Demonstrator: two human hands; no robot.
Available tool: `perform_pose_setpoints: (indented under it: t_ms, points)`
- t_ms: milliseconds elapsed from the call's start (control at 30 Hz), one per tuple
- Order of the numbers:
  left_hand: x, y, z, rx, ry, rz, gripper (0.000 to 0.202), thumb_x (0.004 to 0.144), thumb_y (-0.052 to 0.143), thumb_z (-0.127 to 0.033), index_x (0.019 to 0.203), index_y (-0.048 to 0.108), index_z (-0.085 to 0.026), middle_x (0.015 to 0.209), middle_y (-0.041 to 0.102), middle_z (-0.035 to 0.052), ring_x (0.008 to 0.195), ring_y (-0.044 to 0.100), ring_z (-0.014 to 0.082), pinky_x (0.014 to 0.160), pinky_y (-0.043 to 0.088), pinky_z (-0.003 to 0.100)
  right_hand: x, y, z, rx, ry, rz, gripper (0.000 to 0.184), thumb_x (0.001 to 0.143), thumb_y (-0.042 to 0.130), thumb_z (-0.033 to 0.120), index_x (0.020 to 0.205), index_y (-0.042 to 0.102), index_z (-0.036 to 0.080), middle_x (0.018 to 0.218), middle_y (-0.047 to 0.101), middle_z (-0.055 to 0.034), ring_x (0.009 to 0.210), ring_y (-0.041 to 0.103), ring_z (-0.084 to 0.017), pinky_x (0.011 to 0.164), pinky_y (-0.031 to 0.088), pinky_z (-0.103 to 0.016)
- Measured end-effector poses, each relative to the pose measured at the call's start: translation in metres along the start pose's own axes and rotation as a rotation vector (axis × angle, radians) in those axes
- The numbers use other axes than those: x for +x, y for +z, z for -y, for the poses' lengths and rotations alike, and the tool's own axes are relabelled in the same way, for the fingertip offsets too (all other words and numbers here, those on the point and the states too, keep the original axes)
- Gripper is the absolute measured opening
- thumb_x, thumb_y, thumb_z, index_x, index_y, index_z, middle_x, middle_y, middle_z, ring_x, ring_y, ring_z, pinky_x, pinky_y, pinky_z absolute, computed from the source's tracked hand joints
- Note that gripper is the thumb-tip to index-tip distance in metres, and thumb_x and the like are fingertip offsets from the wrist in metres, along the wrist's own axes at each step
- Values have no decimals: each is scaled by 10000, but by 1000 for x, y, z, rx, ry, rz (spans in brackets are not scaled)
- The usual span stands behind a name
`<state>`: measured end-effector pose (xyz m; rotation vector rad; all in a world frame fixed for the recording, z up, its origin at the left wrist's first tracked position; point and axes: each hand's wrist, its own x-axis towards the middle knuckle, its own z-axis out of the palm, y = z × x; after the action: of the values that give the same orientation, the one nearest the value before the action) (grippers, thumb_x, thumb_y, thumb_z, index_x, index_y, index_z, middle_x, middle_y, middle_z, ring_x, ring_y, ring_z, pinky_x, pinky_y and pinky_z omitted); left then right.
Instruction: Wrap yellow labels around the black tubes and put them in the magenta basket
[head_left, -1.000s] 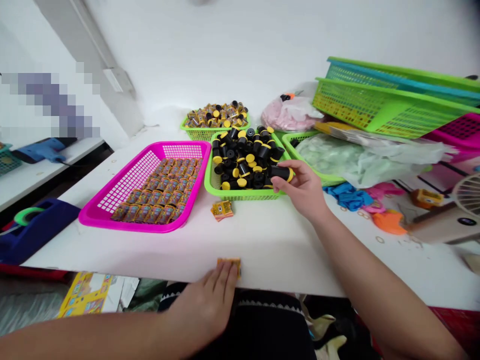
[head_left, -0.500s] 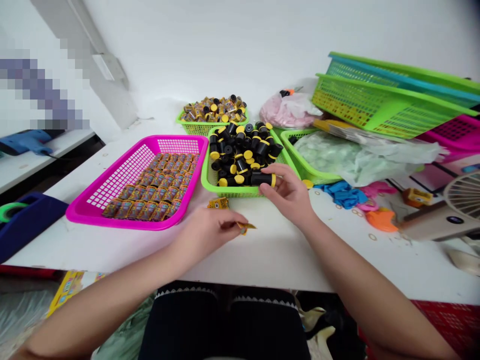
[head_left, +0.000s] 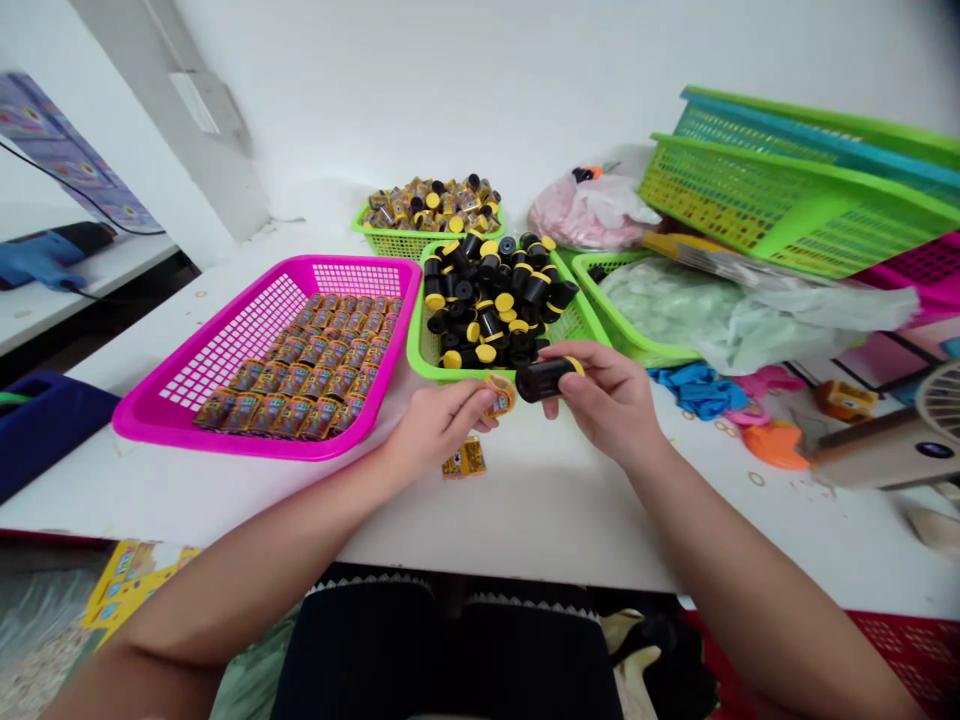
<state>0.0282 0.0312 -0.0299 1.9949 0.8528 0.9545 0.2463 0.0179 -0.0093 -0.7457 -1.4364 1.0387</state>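
Note:
My right hand [head_left: 611,395] pinches a black cylinder with a yellow cap [head_left: 541,380], held sideways above the table. In my left hand [head_left: 442,425] is a small printed yellow-orange sleeve label [head_left: 499,396], its loop facing the black end of the cylinder, close to it but apart. Below them a stack of printed yellow labels [head_left: 464,458] lies on the table. Just behind my hands stands a green basket [head_left: 431,371] heaped with loose black-and-yellow cylinders [head_left: 491,325]. Left of my hands, a pink basket [head_left: 225,447] holds rows of cylinders wrapped in printed labels [head_left: 300,385].
A second green basket [head_left: 390,243] at the back holds labelled cylinders. On the right are stacked baskets [head_left: 757,205], a plastic bag [head_left: 720,310], blue balloon-like pieces [head_left: 697,390] and a small fan [head_left: 892,440]. A dark blue tape dispenser [head_left: 52,430] sits at left.
My right hand has lifted the cylinder from the green basket and brought it nearer. My left hand has moved up and right with the label, now opened into a loop. The view has shifted slightly.

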Motion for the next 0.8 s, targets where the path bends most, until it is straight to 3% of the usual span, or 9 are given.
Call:
perform_pose_setpoints:
  t_ms: [133,233,300,400,500,667,800]
  points:
    - [2,-3,-4,253,173,26,422,1033,378,-392,886,690,-149,740,735,27,663,697,131,622,507,207,0,3,8,-30,-20,27,245,831,748,340,1048,713,233,709,684,12,527,607,-104,509,534,-257]
    - [1,-4,-5,269,227,-11,410,1028,395,-383,998,725,-142,808,755,39,683,688,134,625,502,208,3,4,13,-154,-54,68,217,784,781,280,989,732,225,695,673,13,528,575,-92,471,477,-227]
    - [0,-2,-6,195,197,-24,409,1015,424,-404,1025,743,-147,871,772,48,688,688,135,635,517,217,5,4,14,-225,-63,83,216,752,796,258,956,736,218,720,670,7,539,550,-87,463,450,-223]
    - [-1,3,-8,-90,25,-2,420,977,490,-465,1047,756,-148,896,779,61,718,714,157,672,567,252,6,4,12,-274,-10,81,233,744,800,276,957,731,211,657,613,27,515,504,-80,442,409,-219]
    - [-1,7,-10,-367,-96,-10,508,894,634,-478,1279,660,-146,900,771,68,770,737,191,697,599,295,6,0,7,-223,79,98,258,765,793,322,987,719,213,605,587,43,505,528,-86,459,431,-224]
    - [-1,5,-11,-285,-61,-42,557,809,753,-363,1328,633,-197,784,742,13,624,660,136,561,536,227,6,-4,-1,2,261,170,243,836,735,395,991,726,208,671,670,9,503,579,-86,485,480,-230]
    - [-2,2,-14,-203,-16,5,542,806,739,-326,1318,641,-179,867,759,32,659,655,138,560,527,213,5,2,-1,121,382,143,332,817,748,429,1042,704,189,688,677,9,433,551,-76,383,436,-213]
